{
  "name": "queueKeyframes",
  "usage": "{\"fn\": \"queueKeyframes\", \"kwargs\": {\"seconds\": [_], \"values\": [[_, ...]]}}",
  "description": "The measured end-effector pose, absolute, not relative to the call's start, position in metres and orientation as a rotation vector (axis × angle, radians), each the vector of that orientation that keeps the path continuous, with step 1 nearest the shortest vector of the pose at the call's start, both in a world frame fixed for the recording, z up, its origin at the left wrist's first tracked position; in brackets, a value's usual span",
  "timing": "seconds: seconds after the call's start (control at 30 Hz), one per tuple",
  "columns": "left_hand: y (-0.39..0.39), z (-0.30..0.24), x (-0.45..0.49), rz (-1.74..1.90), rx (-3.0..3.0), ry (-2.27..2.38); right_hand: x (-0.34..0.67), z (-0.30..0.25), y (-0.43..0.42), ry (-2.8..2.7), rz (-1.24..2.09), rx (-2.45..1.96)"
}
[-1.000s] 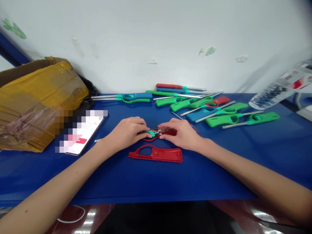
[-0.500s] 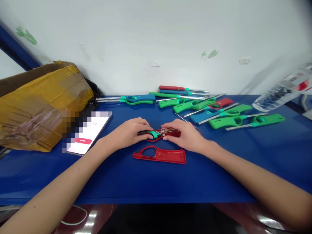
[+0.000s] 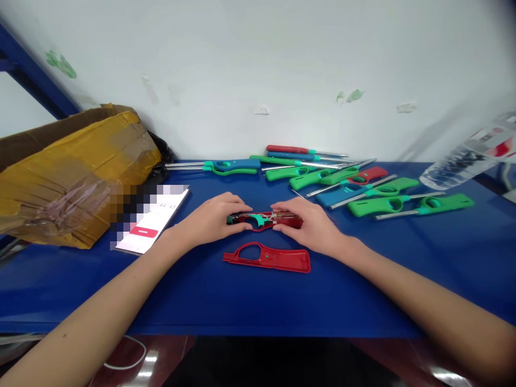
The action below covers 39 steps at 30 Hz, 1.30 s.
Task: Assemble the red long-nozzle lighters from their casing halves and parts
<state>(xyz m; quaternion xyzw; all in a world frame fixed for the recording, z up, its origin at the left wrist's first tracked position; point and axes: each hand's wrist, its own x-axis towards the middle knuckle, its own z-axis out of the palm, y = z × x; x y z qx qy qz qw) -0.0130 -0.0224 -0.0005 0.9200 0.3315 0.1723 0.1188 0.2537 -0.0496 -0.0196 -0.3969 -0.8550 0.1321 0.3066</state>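
Note:
An opened red lighter body (image 3: 265, 219), its green trigger and inner parts exposed, lies between my hands in the middle of the table. My left hand (image 3: 220, 217) grips its left end between thumb and fingers. At the other end my right hand (image 3: 300, 221) is closed on the red handle, thumb in front and fingers behind. Closer to me lies the matching red half shell (image 3: 278, 259), inner side up, with its finger loop to the left; neither hand touches it. The fingers partly cover both ends of the lighter body.
Several long-nosed lighters (image 3: 374, 205) in green, blue and red are heaped at the back right, and a pair (image 3: 236, 165) lies at the back. A phone (image 3: 155, 217), a taped carton (image 3: 76, 177) and a plastic bottle (image 3: 459, 158) stand about the blue table (image 3: 258, 306).
The camera view has shifted slightly. My left fingers have opened a little wider around the lighter's left end, and more of the green trigger shows. The half shell stays on the table.

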Motion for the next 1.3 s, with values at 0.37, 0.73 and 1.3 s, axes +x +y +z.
{"fn": "queueKeyframes", "kwargs": {"seconds": [0.37,0.73,1.3], "values": [[-0.028,-0.007,0.004,0.708,2.726,0.986,0.254,-0.022,-0.05,-2.277,0.29,-0.983],[-0.023,-0.012,-0.002,0.654,2.755,0.898,0.253,-0.023,-0.05,-2.26,0.301,-0.986],[-0.026,-0.011,0.005,0.587,2.965,0.929,0.252,-0.026,-0.049,-2.302,0.28,-1.077]]}}
